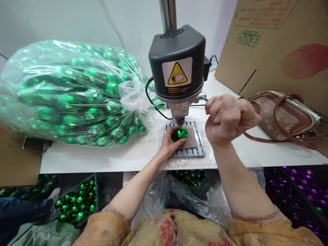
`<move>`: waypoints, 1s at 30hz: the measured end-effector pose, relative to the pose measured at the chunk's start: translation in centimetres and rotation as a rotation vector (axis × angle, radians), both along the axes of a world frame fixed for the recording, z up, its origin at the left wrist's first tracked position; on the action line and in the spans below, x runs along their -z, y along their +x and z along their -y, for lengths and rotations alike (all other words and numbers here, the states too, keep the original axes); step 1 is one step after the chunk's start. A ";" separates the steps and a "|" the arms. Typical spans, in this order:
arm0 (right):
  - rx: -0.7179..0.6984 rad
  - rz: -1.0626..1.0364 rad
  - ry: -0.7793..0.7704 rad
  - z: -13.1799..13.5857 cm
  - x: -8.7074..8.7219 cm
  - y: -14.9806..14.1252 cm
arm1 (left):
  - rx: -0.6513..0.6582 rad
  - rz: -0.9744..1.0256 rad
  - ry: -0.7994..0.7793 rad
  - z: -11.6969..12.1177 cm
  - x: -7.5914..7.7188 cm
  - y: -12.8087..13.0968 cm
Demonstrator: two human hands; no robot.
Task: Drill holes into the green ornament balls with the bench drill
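Observation:
Under the chuck of a black-topped bench drill press (176, 61), my left hand (170, 141) pinches a shiny green faceted bauble (182, 132) between thumb and fingers. The bauble rests over a brown pad (192, 139) on the slotted metal base (201, 145). The drill tip is right above or touching the bauble; I cannot tell which. My right hand (228, 118) is closed in a fist around the feed lever (203, 98) at the drill's right side, most of the lever being hidden by the fingers.
A clear bag of green baubles (77, 99) lies on the white table (102, 159) at left. On the right are a handbag (284, 116) and a large cardboard box (271, 44). Below the edge sit a tray of green baubles (77, 201), plastic sheeting (194, 201) and purple baubles (294, 191).

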State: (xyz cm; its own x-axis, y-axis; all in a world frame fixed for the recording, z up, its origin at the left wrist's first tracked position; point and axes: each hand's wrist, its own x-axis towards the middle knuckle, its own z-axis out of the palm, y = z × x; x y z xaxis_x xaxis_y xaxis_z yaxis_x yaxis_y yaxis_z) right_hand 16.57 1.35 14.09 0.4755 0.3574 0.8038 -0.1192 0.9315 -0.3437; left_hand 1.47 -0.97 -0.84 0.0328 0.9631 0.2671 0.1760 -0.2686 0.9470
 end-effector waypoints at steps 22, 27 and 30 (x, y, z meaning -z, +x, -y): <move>0.000 -0.037 0.099 0.0 0.8 -0.2 | 0.001 0.010 -0.020 0.0 -0.1 0.2; 0.016 -0.052 -0.172 -0.7 -3.9 -0.3 | -0.107 -0.019 -0.020 0.5 -1.2 0.6; -0.001 0.016 -0.174 -1.8 -5.6 -0.2 | -0.262 -0.158 0.101 3.0 -1.8 1.0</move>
State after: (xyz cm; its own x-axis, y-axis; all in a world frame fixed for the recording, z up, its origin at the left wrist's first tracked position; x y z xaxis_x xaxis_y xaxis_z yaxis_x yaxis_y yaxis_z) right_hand 16.41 3.12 19.70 0.4629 0.4920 0.7373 -0.1129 0.8577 -0.5016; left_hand 2.42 -4.02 0.99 -0.1644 0.9131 0.3731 0.3942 -0.2859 0.8734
